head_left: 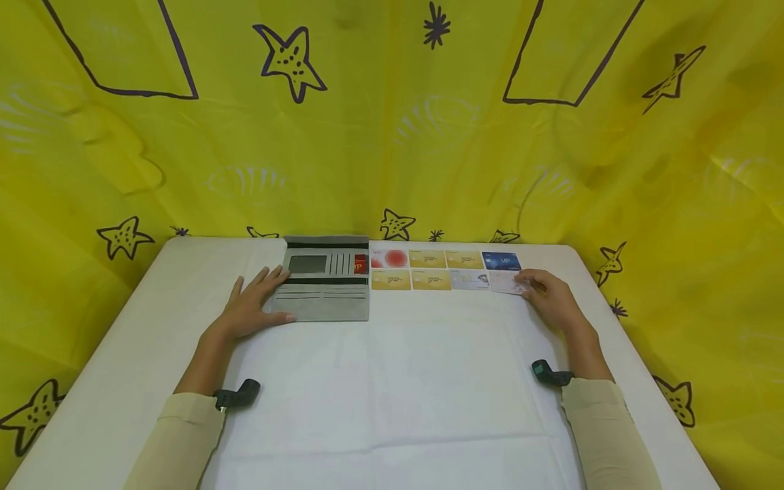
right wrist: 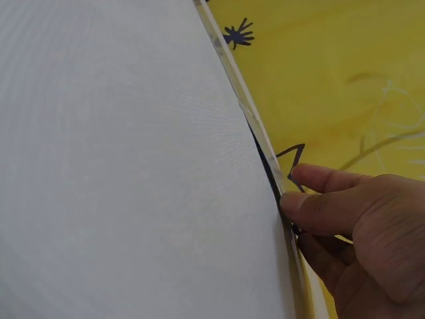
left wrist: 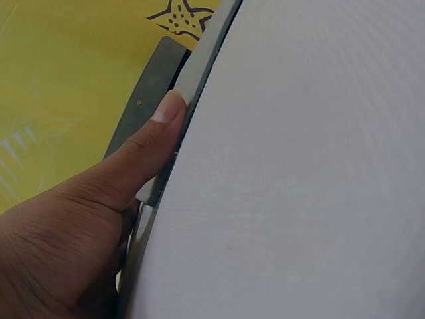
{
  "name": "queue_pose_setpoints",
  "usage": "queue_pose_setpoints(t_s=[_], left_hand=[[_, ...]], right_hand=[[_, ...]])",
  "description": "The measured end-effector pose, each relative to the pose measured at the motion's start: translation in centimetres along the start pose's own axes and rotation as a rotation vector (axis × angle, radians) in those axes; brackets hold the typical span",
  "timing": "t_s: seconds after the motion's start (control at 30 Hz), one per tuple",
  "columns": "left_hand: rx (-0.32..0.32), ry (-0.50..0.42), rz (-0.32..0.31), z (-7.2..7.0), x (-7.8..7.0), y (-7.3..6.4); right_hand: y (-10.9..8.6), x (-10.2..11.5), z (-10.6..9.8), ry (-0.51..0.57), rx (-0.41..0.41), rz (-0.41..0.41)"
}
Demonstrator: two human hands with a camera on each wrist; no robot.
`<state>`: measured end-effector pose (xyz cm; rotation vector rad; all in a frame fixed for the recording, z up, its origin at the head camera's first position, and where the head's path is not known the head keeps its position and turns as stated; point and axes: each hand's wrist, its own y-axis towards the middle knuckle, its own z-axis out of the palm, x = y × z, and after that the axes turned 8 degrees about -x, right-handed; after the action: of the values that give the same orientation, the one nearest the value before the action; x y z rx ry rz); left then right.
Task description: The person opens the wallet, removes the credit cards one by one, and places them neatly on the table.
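A grey wallet (head_left: 318,310) lies spread out at the back of the table, with a red card (head_left: 360,264) in one of its slots. My left hand (head_left: 248,309) rests on its left side, fingers spread, the thumb lying along the near edge. Two rows of cards run to the right of the wallet. At the right end of the front row, my right hand (head_left: 554,299) pinches a pale pinkish card (head_left: 505,282) by its right end. Right behind that card is a dark blue card (head_left: 500,260). In the right wrist view the thumb (right wrist: 302,206) meets the card's edge.
Several gold cards (head_left: 431,280), a white card with a red circle (head_left: 388,258) and a silver card (head_left: 469,280) lie side by side. White cloth covers the table (head_left: 380,388). A yellow patterned curtain (head_left: 355,150) hangs behind it and at both sides.
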<state>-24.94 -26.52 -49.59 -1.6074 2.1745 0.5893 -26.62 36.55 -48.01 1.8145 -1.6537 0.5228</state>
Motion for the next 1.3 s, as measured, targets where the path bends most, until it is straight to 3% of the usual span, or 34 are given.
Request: queue_pose_setpoints(t_s=[0.47, 0.87, 1.3], left_hand=[[0.000, 0.014, 0.001, 0.0, 0.0, 0.2], [0.007, 0.020, -0.001, 0.0, 0.1, 0.2], [-0.004, 0.006, -0.001, 0.0, -0.2, 0.1]], right_hand=[[0.0, -0.7, 0.2, 0.002, -0.015, 0.017], [0.1, -1.2, 0.9, -0.032, -0.071, -0.079], [0.2, -1.8, 1.2, -0.041, -0.095, -0.057]])
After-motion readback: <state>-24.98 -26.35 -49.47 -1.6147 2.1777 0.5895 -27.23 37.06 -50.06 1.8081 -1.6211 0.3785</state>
